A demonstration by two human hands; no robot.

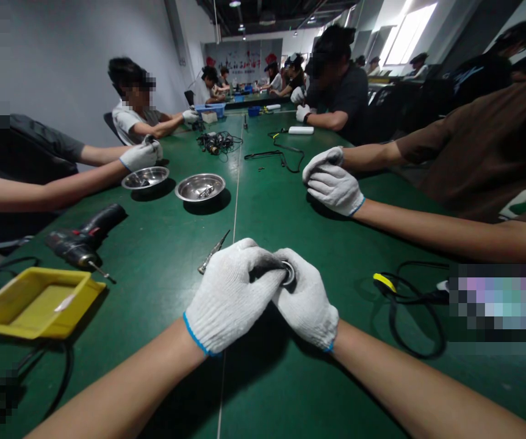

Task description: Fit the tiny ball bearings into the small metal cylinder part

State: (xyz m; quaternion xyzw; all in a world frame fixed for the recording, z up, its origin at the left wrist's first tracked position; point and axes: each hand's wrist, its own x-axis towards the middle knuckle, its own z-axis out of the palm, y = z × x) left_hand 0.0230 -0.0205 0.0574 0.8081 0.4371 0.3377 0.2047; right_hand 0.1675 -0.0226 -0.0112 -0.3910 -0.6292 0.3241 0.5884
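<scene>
Both my hands wear white knit gloves with blue cuffs and meet above the green table [153, 305]. Between them is a small round part [288, 274] with a silvery ring-shaped rim and a dark centre; most of it is hidden by the gloves. My left hand [238, 296] pinches it with thumb and fingertips. Around its other side curl the fingers of my right hand [307, 299]. Just beyond my left hand, a slim metal screwdriver-like tool [212, 253] lies on the table, its near end close to the glove.
Two steel bowls [200, 187] with small metal parts stand ahead to the left. A power drill [84, 235] and a yellow tray [38, 299] lie at left. Black cable [416, 299] loops at right. A co-worker's gloved hands [334, 183] are close on the right; others sit further off.
</scene>
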